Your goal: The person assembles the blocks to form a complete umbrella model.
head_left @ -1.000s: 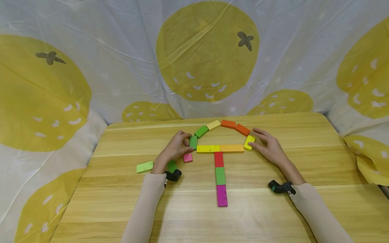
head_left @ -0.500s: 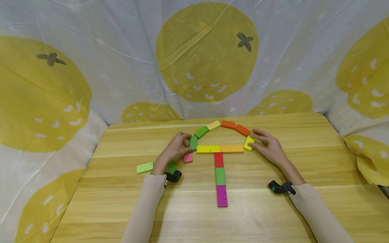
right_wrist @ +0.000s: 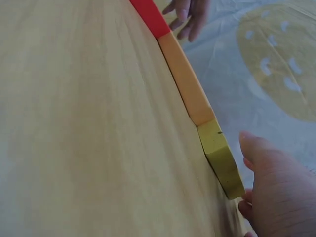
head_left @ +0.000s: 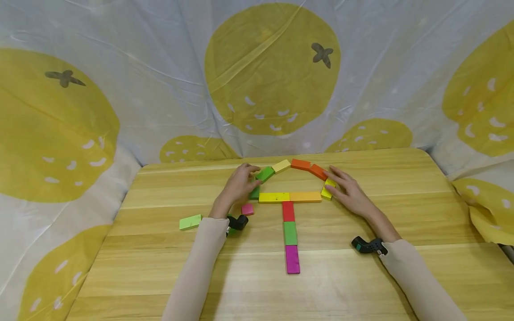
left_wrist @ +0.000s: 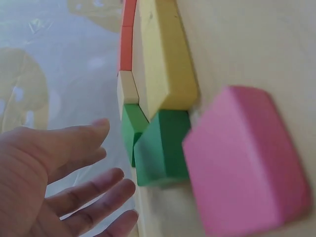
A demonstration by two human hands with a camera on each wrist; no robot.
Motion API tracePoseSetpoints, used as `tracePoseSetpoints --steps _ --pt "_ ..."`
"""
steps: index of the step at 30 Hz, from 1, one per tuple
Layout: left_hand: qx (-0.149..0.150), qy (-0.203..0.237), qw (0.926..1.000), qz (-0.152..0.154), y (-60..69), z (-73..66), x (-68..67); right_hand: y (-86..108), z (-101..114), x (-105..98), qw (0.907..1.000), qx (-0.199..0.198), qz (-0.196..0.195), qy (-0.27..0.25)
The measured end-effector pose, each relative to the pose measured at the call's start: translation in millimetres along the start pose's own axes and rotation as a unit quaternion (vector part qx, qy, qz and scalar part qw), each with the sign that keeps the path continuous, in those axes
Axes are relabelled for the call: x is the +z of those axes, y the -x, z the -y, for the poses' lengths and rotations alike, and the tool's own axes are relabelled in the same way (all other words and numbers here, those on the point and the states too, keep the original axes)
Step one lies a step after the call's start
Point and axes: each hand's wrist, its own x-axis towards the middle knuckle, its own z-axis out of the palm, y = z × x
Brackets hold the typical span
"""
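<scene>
While the arch [head_left: 282, 166] appears finished, a pink block [head_left: 247, 209] remains at eight o'clock; left hand [head_left: 235, 186], right hand [head_left: 352, 192]: fingers apart

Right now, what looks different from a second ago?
The left hand has let go of the dark green block and reached farther forward, to the next green block along. The right hand has shifted slightly left, near the short yellow block. The blocks, including the magenta block, look unmoved.

Soft head-view light, pale glare on the tabletop [head_left: 257, 287], hazy, dimmer wrist views
</scene>
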Motion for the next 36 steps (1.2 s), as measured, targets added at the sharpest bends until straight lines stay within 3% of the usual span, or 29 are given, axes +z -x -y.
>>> tracePoseSetpoints --steps 5,11,15,25,36 --pt "0.002 0.000 0.9999 0.016 -14.4 -3.2 2.6 -7.0 0.2 0.3 0.9998 0.000 0.004 0.020" --pt "0.000 -0.002 0.9997 0.024 -22.9 -1.1 7.7 -11.6 -0.2 2.2 0.9985 -0.014 0.009 0.052" --pt "0.000 0.002 0.9997 0.025 -24.8 2.8 9.8 -12.1 -0.7 3.5 0.9982 -0.016 0.015 0.056" --pt "-0.013 0.061 0.9977 0.027 -26.1 10.6 11.2 -12.8 -0.6 4.6 0.9984 -0.014 0.014 0.053" --pt "-0.013 0.056 0.9982 0.019 -27.6 11.3 11.3 -12.7 1.4 3.6 0.9986 -0.009 0.012 0.052"
